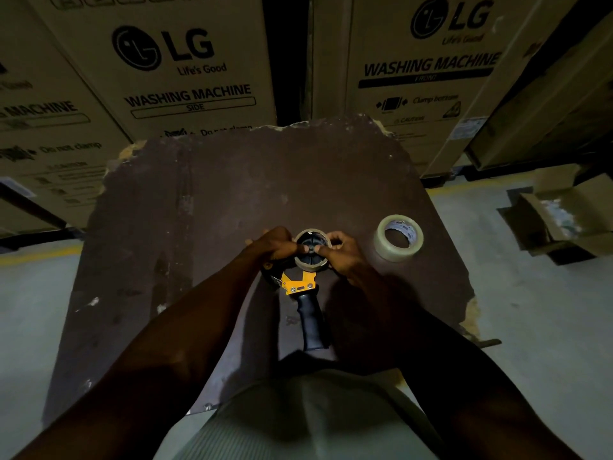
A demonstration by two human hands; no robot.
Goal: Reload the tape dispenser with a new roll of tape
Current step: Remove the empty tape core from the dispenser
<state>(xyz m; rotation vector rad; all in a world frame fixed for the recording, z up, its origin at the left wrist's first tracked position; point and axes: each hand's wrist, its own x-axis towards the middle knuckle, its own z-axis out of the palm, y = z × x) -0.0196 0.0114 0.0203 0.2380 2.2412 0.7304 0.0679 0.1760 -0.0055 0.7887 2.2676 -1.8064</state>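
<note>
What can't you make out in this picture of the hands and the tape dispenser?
Head view, dim light:
- Dispenser front end: covered by the left hand.
- Spent core: sides partly hidden by both hands; right hand fingers sit at its hub.
- Print inside the new roll: too small.
- Open box contents: blurred, cut by the right edge.

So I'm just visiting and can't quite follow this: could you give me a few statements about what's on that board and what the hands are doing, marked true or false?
1. Both hands, left hand and right hand, are on the tape dispenser. True.
2. The full tape roll is already on the dispenser. False: it lies on the board, right of the hands.
3. The dispenser's handle points toward the person. True.
4. The ring on the hub is thick with tape. False: it looks like a thin, nearly bare core.
5. The boxes behind read "television". False: "washing machine".
</note>
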